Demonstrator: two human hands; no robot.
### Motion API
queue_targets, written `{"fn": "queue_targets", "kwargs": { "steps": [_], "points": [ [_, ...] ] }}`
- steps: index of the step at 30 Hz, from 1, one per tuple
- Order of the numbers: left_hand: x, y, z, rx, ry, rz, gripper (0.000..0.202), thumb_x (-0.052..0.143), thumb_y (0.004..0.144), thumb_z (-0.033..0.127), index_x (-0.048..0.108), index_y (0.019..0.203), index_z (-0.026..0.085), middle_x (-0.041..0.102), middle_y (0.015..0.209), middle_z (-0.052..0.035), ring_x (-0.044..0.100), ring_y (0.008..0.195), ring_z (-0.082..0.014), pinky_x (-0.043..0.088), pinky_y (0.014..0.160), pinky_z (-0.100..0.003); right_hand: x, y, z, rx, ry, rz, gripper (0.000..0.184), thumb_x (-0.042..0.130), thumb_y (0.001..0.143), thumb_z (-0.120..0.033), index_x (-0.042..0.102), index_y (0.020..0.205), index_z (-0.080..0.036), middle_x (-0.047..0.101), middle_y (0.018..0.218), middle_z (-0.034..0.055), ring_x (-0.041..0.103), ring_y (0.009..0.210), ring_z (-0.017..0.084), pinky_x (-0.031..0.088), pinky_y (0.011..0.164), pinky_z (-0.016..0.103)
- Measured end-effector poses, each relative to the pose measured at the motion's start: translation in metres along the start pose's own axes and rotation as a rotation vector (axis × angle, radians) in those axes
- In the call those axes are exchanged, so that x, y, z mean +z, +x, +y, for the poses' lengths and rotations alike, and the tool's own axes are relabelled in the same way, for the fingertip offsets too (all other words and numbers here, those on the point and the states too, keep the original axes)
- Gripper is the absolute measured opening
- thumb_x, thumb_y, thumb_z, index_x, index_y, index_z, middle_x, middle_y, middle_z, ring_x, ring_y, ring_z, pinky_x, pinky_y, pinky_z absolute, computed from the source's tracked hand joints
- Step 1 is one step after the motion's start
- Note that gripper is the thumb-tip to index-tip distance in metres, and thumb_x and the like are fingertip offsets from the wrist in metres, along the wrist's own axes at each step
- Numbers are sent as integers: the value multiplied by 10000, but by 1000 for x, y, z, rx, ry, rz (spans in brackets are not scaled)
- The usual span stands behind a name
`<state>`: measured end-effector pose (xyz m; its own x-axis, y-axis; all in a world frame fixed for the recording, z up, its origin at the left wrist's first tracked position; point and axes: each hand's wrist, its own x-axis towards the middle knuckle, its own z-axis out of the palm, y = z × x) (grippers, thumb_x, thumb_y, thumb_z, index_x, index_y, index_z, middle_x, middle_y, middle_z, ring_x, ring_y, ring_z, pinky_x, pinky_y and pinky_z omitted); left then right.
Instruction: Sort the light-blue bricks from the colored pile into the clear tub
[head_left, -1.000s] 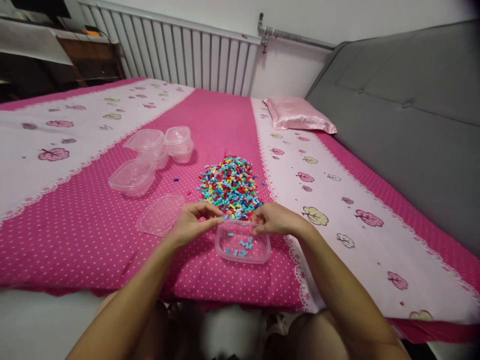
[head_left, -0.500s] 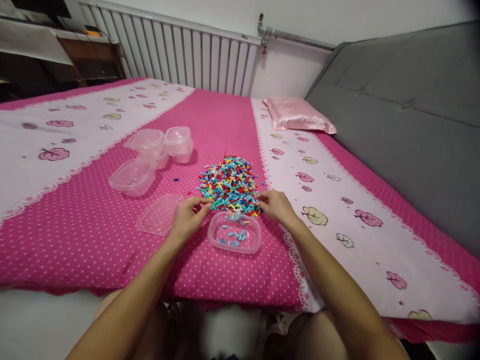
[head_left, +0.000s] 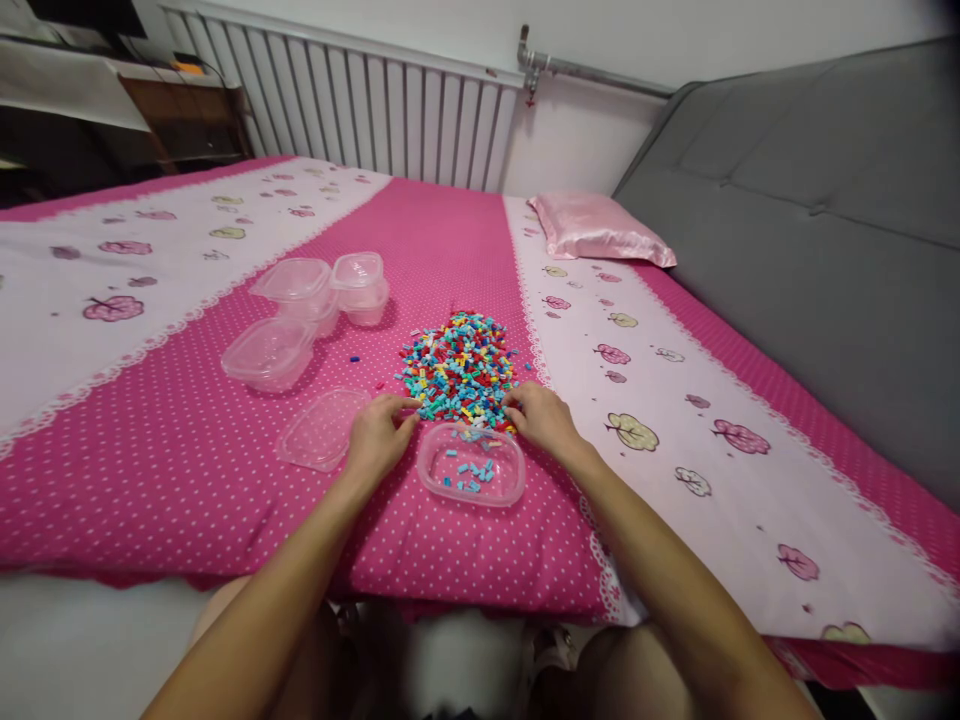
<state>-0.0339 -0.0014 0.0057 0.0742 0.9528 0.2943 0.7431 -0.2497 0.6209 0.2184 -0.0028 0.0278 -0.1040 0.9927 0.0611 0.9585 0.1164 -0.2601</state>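
A heap of small multicoloured toy bricks (head_left: 457, 365) lies on the bed. Directly in front of it stands a clear plastic container (head_left: 471, 492), with several light-blue bricks (head_left: 476, 472) scattered on its bottom. At the heap's near left edge is my left hand (head_left: 380, 432), thumb and forefinger drawn close together; whatever they pinch is too small to make out. My right hand (head_left: 546, 415) reaches in at the near right edge, its fingertips bent together among the bricks, and their grip is partly hidden. A clear lid (head_left: 319, 432) lies flat beside my left hand.
Several lidded clear containers (head_left: 270, 352) stand behind the lid on the left. A lone dark-blue brick (head_left: 355, 358) lies between them and the heap. A pink pillow (head_left: 600, 230) rests against the grey headboard (head_left: 810, 180). The bed's front edge is close to my knees.
My right hand has moved slightly left, further into the near right edge of the heap. My left hand has barely shifted. The container and its bricks look the same.
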Motion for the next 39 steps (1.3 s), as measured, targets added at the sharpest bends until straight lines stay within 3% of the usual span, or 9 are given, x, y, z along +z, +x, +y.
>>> {"fn": "queue_targets", "kwargs": {
  "steps": [7,11,17,21,26,29,32,36,39],
  "points": [
    [4,9,1,22,106,10,259,558,809,277,736,959,163,682,844,-76,602,706,-193,459,695,-301,2,5,12,12,56,57,158,565,832,-253,676,937,-216,662,1015,58,599,943,204,428,784,288],
    [9,15,7,57,143,-9,242,560,829,281,736,969,191,693,937,-68,625,828,-204,467,753,-293,-1,6,12,1,170,104,135,559,829,-240,660,908,-197,682,972,53,613,845,180,434,766,287],
    [11,15,16,33,232,-32,297,520,812,150,732,1009,213,683,1002,-65,634,877,-220,469,718,-288,-14,2,5,-6,397,99,121,559,805,-206,646,883,-176,693,840,36,603,706,145,437,680,263],
    [9,12,18,17,283,-62,367,482,812,100,724,1049,241,669,996,-65,630,884,-222,462,692,-285,-32,-5,-1,-103,566,-14,142,609,768,-259,663,848,-154,671,741,21,563,631,125,416,606,244],
    [9,13,19,39,314,-106,286,507,876,235,723,1062,262,658,982,-59,627,869,-220,444,653,-279,-51,-17,-9,-328,712,-264,214,623,781,-332,683,864,-144,664,734,22,558,641,113,419,607,237],
    [10,14,19,47,331,-117,270,522,880,287,726,1056,270,656,991,-59,624,876,-224,430,626,-277,-56,-20,-13,-379,705,-296,257,613,804,-369,695,929,-160,690,796,30,583,685,115,429,636,238],
    [12,14,19,42,346,-120,280,505,886,287,727,1057,265,661,994,-67,623,874,-231,425,620,-283,-54,-18,-13,-292,641,-185,252,594,818,-344,700,963,-167,705,847,40,588,689,121,438,640,247],
    [14,15,18,39,347,-124,280,492,887,267,744,1008,252,680,999,-69,626,866,-226,422,630,-283,-45,-10,-3,-62,456,26,218,563,823,-229,704,980,-173,714,880,52,618,735,146,463,710,276],
    [14,15,18,39,332,-111,281,484,889,252,750,977,236,692,983,-70,628,861,-226,420,638,-282,-37,-5,7,77,300,98,253,527,832,-183,699,1018,-192,717,943,67,644,823,176,468,780,303]
  ]
}}
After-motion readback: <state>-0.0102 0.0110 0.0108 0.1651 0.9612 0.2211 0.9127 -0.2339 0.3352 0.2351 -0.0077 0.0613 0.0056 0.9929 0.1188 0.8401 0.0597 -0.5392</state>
